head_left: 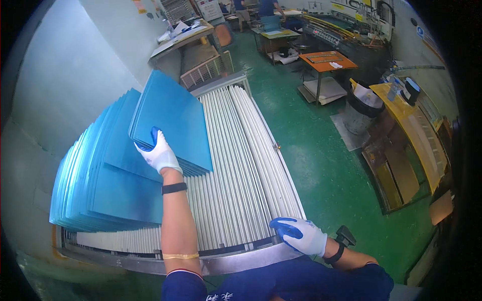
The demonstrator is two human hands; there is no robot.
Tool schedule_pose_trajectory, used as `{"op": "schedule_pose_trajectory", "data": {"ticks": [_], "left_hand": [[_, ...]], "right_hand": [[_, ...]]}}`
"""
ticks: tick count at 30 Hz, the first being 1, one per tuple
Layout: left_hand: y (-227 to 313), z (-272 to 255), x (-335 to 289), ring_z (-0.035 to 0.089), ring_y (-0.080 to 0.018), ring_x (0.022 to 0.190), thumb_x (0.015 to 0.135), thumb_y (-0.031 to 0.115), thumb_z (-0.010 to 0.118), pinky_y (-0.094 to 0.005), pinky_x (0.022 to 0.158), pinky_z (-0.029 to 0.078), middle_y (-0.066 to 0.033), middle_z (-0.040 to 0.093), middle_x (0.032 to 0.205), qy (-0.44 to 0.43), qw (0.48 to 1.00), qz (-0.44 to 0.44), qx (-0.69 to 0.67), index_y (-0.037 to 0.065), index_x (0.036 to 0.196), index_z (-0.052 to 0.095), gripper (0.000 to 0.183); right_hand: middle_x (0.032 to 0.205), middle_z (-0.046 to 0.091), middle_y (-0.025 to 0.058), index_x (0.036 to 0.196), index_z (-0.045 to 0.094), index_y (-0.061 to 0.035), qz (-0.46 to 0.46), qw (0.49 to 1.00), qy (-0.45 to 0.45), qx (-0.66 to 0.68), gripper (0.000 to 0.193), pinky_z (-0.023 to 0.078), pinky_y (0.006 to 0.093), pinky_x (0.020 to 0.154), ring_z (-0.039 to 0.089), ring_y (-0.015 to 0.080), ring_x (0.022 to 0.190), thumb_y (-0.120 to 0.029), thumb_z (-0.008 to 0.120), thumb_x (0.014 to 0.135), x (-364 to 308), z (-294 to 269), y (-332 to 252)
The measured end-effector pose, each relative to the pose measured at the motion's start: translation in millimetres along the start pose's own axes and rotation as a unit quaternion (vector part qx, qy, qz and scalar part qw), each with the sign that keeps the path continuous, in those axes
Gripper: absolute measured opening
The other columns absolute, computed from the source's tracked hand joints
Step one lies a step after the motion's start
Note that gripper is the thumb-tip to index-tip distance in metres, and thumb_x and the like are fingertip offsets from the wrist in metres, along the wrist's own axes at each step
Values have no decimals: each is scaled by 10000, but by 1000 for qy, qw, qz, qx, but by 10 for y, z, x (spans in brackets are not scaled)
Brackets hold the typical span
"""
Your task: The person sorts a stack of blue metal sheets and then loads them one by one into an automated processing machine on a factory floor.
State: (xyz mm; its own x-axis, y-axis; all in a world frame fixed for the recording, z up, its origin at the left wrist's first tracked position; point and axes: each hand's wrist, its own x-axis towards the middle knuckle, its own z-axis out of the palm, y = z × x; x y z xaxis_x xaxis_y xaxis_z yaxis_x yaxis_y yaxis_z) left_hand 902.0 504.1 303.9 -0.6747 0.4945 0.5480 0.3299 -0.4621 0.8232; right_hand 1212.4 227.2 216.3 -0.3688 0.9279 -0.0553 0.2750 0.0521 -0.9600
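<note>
My left hand (159,152), in a white glove with blue-coated fingers, is closed on the left edge of a small stack of blue sheets (173,120). These sheets lean over the white rods of a metal-framed rack (233,155). More blue sheets (108,170) stand in a thick, slanted row just left of that hand, against the wall side. At the near right corner of the rack is my right hand (304,237), gloved the same way. Its fingers are loosely curved with a gap to the thumb, and no object shows between them.
Green floor (316,160) runs along the rack's right side. Beyond it are a black bin (359,113), an orange-topped table (329,61) and a yellow-edged stand (414,130) with panels. A cluttered worktable (183,37) stands past the rack's far end. Two people are in the background.
</note>
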Motion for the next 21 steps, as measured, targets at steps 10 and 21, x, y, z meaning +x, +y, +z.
{"op": "schedule_pose_trajectory", "data": {"ticks": [10, 21], "left_hand": [[153, 5, 303, 574, -171, 683, 901, 160, 686, -334, 660, 483, -75, 689, 900, -55, 991, -52, 110, -27, 1085, 661, 264], [1022, -1629, -167, 657, -170, 830, 896, 78, 679, -293, 746, 538, -91, 690, 981, -49, 997, 32, -55, -69, 1101, 630, 257]], "right_hand": [[1187, 655, 170, 1288, 583, -45, -49, 995, 79, -45, 409, 517, 354, 910, 665, 296, 1027, -229, 585, 922, -58, 63, 60], [1273, 600, 103, 1360, 504, 12, -114, 979, 160, -46, 514, 462, 315, 989, 587, 168, 1130, -67, 633, 868, 627, -515, -245]]}}
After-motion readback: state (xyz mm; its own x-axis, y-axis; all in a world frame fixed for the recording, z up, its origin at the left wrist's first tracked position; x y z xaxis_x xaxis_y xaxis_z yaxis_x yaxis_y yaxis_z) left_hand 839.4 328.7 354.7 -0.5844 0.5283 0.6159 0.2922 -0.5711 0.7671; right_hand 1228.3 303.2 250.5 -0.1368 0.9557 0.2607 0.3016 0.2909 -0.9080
